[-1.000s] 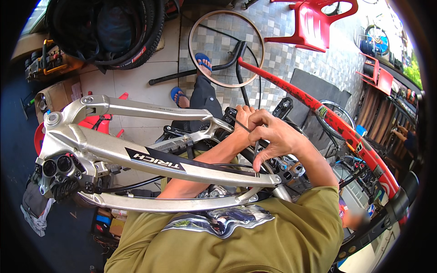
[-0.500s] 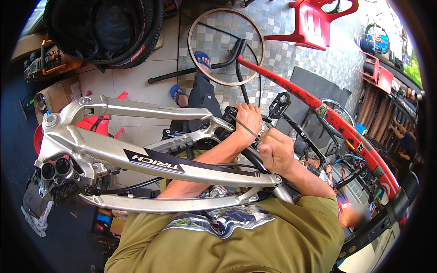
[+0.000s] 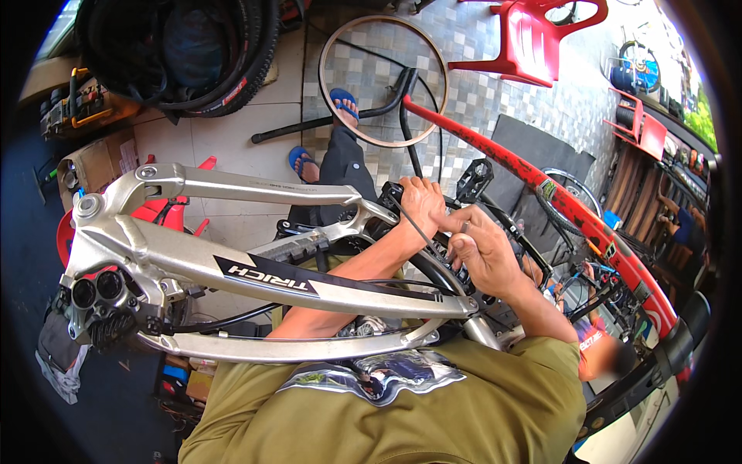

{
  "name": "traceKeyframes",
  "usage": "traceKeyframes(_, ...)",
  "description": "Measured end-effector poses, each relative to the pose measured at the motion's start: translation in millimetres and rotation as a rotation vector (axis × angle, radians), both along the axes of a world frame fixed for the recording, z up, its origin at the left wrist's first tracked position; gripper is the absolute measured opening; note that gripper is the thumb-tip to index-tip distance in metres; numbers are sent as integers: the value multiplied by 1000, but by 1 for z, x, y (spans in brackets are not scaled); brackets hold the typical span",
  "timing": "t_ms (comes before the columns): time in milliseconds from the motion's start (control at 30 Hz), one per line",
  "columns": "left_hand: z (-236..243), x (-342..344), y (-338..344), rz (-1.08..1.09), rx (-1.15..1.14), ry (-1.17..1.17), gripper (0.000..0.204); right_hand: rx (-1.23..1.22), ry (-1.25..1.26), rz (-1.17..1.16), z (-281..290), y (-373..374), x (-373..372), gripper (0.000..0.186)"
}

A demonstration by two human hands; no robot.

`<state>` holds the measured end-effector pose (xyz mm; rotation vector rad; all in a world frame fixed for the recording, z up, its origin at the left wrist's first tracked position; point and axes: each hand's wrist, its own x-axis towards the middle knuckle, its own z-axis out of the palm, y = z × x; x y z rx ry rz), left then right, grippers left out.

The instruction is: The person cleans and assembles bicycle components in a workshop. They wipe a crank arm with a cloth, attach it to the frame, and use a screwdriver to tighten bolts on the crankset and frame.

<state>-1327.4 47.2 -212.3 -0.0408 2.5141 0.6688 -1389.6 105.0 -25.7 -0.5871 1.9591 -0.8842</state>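
Observation:
A silver bicycle frame (image 3: 193,243) with black panels lies across my view in front of my chest. My left hand (image 3: 423,203) reaches under its upper tube, fingers curled over a black part (image 3: 386,216) at the frame's end; the palm side is hidden. Close by on the right, my right hand (image 3: 488,251) has its forefinger stretched toward my left wrist and its thumb bent near it. Something small and dark shows between them, too small to name. A thin black cable (image 3: 417,222) runs across my left wrist toward the right hand. A black pedal (image 3: 475,176) sits just beyond.
A worn red stand pole (image 3: 533,174) slants from black floor legs (image 3: 332,124) to the lower right. A bare rim (image 3: 445,77) lies on the tiles. Red chairs (image 3: 525,46), stacked tyres (image 3: 247,62) and a cardboard box (image 3: 100,162) stand around. Another person (image 3: 591,348) is at lower right.
My right hand has loosened from a tight fist, stretching its forefinger toward my left wrist. My left hand stays in place. The other person at lower right has shifted slightly.

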Motion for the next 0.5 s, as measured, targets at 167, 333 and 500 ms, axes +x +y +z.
traceKeyframes(167, 9, -4, -8, -55, -8, -36, 32, -110, 252, 310, 3, -9, -14, 45)
traceKeyframes(333, 8, -2, -7, -55, -22, -1, 28, -341, 732, 723, -5, -13, -32, 36)
traceKeyframes(500, 2, 4, -1, 9, -80, 134, 37, -312, 807, 891, -6, -10, -32, 40)
